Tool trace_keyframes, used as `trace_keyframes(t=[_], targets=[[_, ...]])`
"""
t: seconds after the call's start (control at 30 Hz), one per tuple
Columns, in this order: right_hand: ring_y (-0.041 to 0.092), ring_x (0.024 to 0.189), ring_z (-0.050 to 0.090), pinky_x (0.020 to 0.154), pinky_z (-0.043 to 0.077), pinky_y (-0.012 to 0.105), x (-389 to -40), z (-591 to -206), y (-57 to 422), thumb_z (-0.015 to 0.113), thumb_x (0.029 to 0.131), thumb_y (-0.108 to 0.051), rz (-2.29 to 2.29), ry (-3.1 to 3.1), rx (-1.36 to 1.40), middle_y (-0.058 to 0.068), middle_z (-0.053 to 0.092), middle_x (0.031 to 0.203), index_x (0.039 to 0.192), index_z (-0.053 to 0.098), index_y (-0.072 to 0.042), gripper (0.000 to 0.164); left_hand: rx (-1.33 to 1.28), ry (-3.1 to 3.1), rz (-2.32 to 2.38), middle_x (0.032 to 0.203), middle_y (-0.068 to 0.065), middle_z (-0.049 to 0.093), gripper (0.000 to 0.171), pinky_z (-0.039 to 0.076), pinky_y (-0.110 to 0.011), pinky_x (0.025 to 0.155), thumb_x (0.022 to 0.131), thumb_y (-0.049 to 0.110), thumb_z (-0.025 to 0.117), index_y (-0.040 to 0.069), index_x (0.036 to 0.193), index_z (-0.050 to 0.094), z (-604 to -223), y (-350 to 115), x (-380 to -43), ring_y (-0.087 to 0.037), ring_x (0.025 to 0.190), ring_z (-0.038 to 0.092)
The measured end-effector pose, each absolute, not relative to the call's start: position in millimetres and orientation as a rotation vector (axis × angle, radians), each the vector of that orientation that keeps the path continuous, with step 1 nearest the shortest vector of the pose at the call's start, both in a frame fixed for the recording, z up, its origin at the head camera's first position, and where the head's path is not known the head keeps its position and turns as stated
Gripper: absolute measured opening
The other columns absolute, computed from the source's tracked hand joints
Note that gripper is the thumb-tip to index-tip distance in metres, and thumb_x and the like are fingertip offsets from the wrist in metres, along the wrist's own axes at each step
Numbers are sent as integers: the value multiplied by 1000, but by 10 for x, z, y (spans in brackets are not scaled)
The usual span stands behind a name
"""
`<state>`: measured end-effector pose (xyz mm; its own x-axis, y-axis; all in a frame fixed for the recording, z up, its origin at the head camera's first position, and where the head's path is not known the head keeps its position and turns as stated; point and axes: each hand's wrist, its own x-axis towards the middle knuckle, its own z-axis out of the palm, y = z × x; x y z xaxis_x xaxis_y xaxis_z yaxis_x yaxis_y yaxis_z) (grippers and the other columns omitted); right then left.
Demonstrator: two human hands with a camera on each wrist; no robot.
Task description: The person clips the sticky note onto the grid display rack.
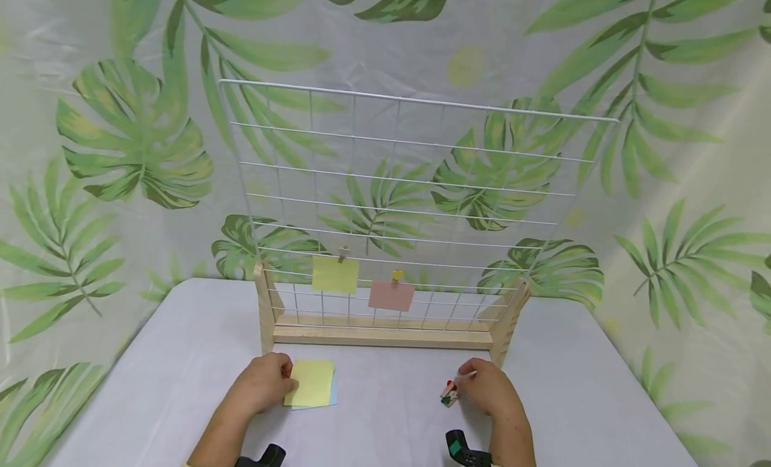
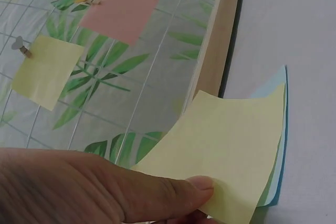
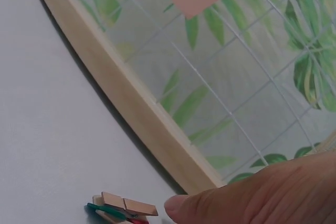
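White wire and pale wood make up the rack (image 1: 415, 101), which stands on a pale counter (image 1: 385, 420) and serves as the holder here. Low on its grid, left of the middle, hangs a yellow note (image 1: 334, 274) under a small grey-topped clip (image 1: 343, 253). Beside it, slightly lower and nearer the rack's middle, hangs a pink note (image 1: 391, 296) under a yellow-topped clip (image 1: 397, 275).

In front of the rack, near its left foot, lies the stack of paper (image 1: 314, 383), a yellow sheet on top and blue showing along the edge. The left hand (image 1: 265, 381) has its grip narrow on the stack's left side: the thumb presses the yellow sheet from above, and the paper bends a little.

In front of the rack's right end, the right hand (image 1: 486, 387) is at the wooden pegs (image 1: 448, 393), bunched close together with bits of red and green on them. Its thumb tip is just beside them; the other fingers are largely hidden, so I cannot tell whether that grip holds them. Behind the rack hangs a leaf-patterned cloth (image 1: 138, 132).
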<state>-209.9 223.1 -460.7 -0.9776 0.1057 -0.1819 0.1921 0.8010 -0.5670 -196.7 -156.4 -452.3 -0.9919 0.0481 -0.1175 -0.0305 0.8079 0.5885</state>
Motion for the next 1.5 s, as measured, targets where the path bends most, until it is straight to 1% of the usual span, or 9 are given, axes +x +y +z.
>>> trace_keyframes(t=[0.1,0.23,0.33,0.5,0.7,0.8,1.07,1.27,1.5], targets=[[23,75,59,60,44,34,-2101,-4619,2236,71,90,-21,-906,2862,255,8,69,83,93,70,-4,18,21,2865,930,66,-2,51,25,34,-28,56,85,7,76,9,71,56,-4519,-1568,-1965,-18,64,48],[22,68,55,56,39,31,-2099,-4656,2245,70,90,-30,-893,2893,300,5,62,73,79,65,-7,26,19,2853,938,64,-2,49,27,34,-28,55,86,9,75,9,70,54,-4515,-1570,-1964,-18,63,47],[21,64,52,53,36,31,-2097,-4691,2241,71,90,-35,-906,2897,347,4,59,68,73,62,-8,33,17,2840,938,64,-2,48,27,34,-28,55,87,10,75,10,70,54,-4498,-1568,-1961,-18,62,47],[21,64,53,53,37,31,-2102,-4735,2208,74,87,-45,-884,2894,389,3,61,68,75,65,-8,40,13,2822,956,66,-2,48,26,34,-28,56,90,11,74,9,73,55,-4453,-1550,-1950,-17,63,47],[25,71,59,56,43,35,-2108,-4738,2156,77,82,-54,-831,2866,437,6,69,76,83,69,-4,50,39,2817,1002,67,-1,49,25,35,-28,56,90,11,74,9,74,55,-4429,-1520,-1947,-16,63,46],[25,72,60,57,45,36,-2110,-4737,2135,78,81,-54,-818,2850,461,7,70,78,84,70,-4,51,41,2819,1010,67,-2,50,25,35,-29,56,91,12,74,9,74,55,-4419,-1512,-1944,-16,63,46],[26,74,62,57,46,38,-2108,-4754,2111,80,80,-49,-803,2884,447,9,72,82,86,72,-4,46,55,2808,1030,67,-1,51,25,35,-27,55,91,11,74,9,74,55,-4426,-1487,-1941,-15,62,46],[24,71,61,56,46,36,-2103,-4751,2112,80,81,-43,-817,2873,444,6,71,77,80,72,-5,39,57,2809,1021,68,-1,51,25,35,-28,56,91,11,74,9,75,55,-4428,-1471,-1941,-15,63,46],[25,70,61,56,46,36,-2105,-4751,2115,80,82,-40,-836,2864,451,6,70,74,76,72,-5,37,57,2806,1030,67,-1,50,26,35,-28,56,91,12,74,9,74,55,-4418,-1451,-1940,-15,63,46]])
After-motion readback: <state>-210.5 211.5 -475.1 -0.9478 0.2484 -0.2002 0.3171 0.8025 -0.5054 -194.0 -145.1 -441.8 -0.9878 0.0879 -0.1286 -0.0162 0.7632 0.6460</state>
